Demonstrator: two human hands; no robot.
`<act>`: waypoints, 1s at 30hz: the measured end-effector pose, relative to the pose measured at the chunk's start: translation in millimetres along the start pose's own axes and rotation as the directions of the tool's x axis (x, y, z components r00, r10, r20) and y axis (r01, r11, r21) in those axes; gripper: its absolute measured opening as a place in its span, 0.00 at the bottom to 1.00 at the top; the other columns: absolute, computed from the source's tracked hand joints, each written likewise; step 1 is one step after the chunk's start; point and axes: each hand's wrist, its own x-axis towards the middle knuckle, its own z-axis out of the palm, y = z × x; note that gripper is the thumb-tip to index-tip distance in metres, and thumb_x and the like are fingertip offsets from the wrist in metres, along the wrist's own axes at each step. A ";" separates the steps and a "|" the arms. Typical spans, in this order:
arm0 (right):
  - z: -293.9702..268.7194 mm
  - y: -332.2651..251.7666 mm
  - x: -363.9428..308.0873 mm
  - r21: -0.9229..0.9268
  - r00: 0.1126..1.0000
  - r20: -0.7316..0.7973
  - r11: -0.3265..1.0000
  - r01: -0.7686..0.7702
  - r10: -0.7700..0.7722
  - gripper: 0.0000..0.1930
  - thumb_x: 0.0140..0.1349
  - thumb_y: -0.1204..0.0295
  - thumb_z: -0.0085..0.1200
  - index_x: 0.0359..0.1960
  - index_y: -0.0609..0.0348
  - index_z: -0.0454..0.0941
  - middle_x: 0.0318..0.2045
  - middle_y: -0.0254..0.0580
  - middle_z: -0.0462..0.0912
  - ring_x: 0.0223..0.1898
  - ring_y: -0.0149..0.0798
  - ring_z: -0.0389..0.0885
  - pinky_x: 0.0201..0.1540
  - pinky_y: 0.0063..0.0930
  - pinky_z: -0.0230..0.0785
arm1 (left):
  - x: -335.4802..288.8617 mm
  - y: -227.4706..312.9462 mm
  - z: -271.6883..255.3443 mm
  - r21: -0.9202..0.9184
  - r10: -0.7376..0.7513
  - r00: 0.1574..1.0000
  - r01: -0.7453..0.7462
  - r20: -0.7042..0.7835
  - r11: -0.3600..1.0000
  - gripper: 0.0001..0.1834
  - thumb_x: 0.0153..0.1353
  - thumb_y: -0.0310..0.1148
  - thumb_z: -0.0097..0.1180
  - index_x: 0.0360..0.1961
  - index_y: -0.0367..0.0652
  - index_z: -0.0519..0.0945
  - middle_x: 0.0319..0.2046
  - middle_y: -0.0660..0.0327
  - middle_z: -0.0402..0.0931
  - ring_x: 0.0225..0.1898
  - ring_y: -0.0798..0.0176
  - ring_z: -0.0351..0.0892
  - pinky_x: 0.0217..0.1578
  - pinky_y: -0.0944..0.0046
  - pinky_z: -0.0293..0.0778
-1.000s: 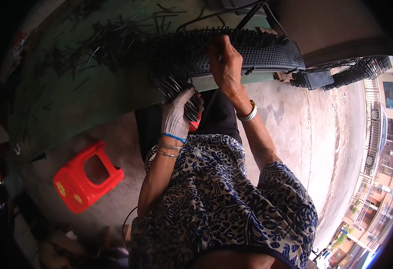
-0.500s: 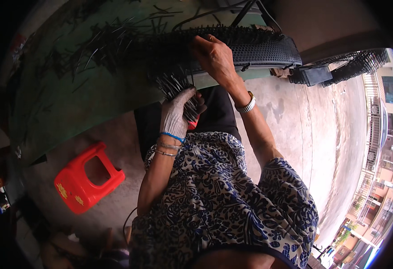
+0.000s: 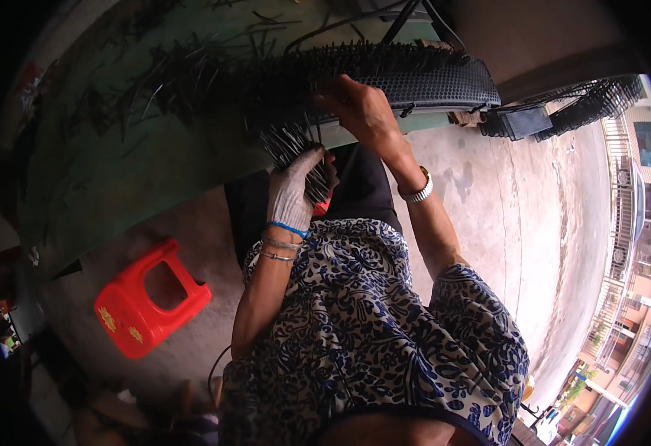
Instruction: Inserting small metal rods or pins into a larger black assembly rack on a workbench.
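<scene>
Lower than before, the right hand (grip unclear) nears black strips gripped by the left hand, beside a panel on the table, far side bristling, nearer holes bare.

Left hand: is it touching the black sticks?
Touching. The head view shows the gloved left hand closed around the black sticks, its thumb lying across them.

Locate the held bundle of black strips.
In the head view, the bundle of black strips is in the gloved left hand, below and left of the bare right hand, by the near edge of the green table.
</scene>
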 end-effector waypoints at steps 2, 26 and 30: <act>-18.6 -16.1 -4.7 0.173 0.862 0.410 0.903 -0.394 0.298 0.09 0.62 0.68 0.58 0.38 0.61 0.79 0.26 0.36 0.82 0.26 0.30 0.79 0.29 0.26 0.71 | -0.8 1.0 0.6 0.014 -0.011 1.000 0.012 -0.013 1.000 0.07 0.58 0.27 0.61 0.36 0.36 0.81 0.28 0.56 0.82 0.23 0.62 0.82 0.23 0.65 0.79; 19.2 23.6 21.7 -0.042 0.963 -0.269 0.999 -0.022 0.010 0.04 0.60 0.80 0.53 0.35 0.59 0.75 0.28 0.45 0.77 0.29 0.49 0.78 0.30 0.35 0.70 | 0.9 1.6 7.8 0.025 -0.037 0.999 0.038 -0.030 0.999 0.07 0.59 0.29 0.62 0.34 0.37 0.81 0.25 0.59 0.81 0.22 0.65 0.80 0.22 0.66 0.79; 18.2 17.5 22.9 -0.182 0.985 -0.168 0.983 0.001 -0.032 0.06 0.57 0.76 0.58 0.37 0.55 0.81 0.31 0.44 0.76 0.30 0.50 0.78 0.31 0.35 0.72 | -0.6 4.1 10.6 0.061 -0.029 0.998 0.033 -0.062 0.998 0.07 0.58 0.29 0.62 0.33 0.35 0.81 0.24 0.58 0.80 0.20 0.65 0.79 0.20 0.67 0.77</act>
